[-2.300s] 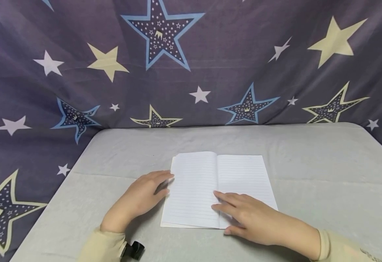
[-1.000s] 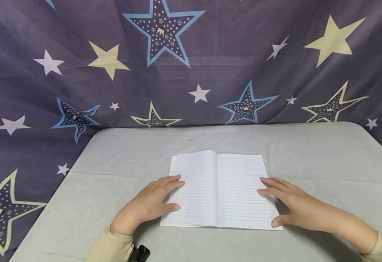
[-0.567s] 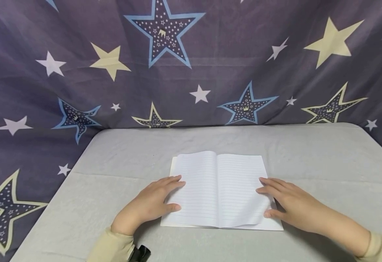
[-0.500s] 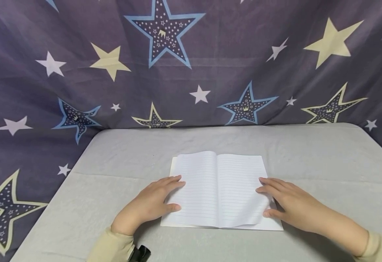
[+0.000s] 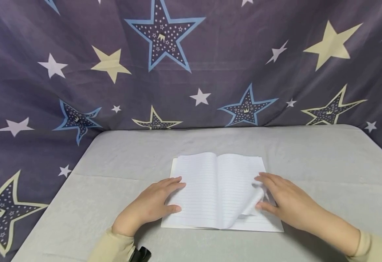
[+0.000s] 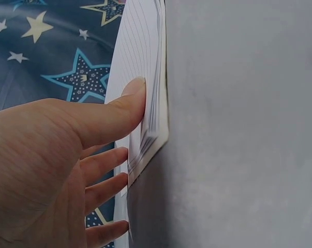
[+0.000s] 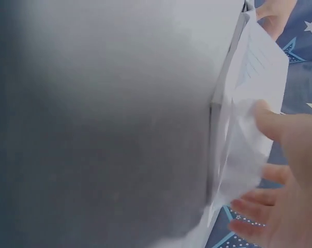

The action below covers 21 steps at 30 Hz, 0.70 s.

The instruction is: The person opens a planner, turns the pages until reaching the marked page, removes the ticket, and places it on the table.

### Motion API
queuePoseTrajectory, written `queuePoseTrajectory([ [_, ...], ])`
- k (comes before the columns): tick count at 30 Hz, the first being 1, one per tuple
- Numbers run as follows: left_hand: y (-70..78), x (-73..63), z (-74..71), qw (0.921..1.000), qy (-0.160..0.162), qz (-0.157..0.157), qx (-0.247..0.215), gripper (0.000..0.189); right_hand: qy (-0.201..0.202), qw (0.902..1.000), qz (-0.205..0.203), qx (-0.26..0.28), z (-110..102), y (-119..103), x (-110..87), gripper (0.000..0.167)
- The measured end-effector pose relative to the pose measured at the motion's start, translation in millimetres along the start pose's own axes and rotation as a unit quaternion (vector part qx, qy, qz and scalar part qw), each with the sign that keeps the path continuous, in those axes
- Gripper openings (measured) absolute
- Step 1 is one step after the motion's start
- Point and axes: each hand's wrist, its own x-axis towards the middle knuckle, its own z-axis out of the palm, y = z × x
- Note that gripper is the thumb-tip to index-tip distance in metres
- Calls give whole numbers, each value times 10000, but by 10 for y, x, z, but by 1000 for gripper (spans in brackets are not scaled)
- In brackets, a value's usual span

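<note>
An open lined notebook (image 5: 195, 196) lies on the grey-covered table, its white ruled pages facing up. My left hand (image 5: 153, 200) rests on the left page with fingers and thumb spread; in the left wrist view its thumb (image 6: 130, 98) lies on the page near the stacked sheet edges. At the right side, my right hand (image 5: 289, 198) holds the outer edge of a right-hand page (image 5: 248, 200) between thumb and fingers. That page is lifted and curls toward the middle, baring the sheet below. In the right wrist view the raised page (image 7: 243, 150) looks blurred.
The grey cloth (image 5: 112, 153) covers the table around the notebook. A dark curtain (image 5: 217, 76) with printed stars hangs behind and along the left side. A small black device (image 5: 140, 254) sits at the left wrist.
The right hand has moved from the spine to the right edge, then slightly inward, raising and curling a page. The left hand has shifted onto the left page and stays there.
</note>
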Motion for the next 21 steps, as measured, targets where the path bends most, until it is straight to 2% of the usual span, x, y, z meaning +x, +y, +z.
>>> queuePoseTrajectory([
  [5, 0, 15, 4, 10000, -11, 52, 32, 63, 444, 9987, 130, 219, -65, -54, 49, 82],
  [9, 4, 20, -5, 9999, -13, 99, 67, 63, 355, 9968, 438, 559, -114, -137, 89, 87],
  [14, 8, 17, -15, 9999, -35, 144, 49, 63, -86, 9861, 812, 1450, -135, -300, 131, 76],
  [17, 0, 10, -15, 9999, -24, 166, 43, 63, -181, 9816, 728, 1758, -117, -404, 161, 67],
  [21, -16, -5, -22, 9999, -27, 101, 11, 64, -236, 9815, 495, 1837, -74, -530, 227, 63],
])
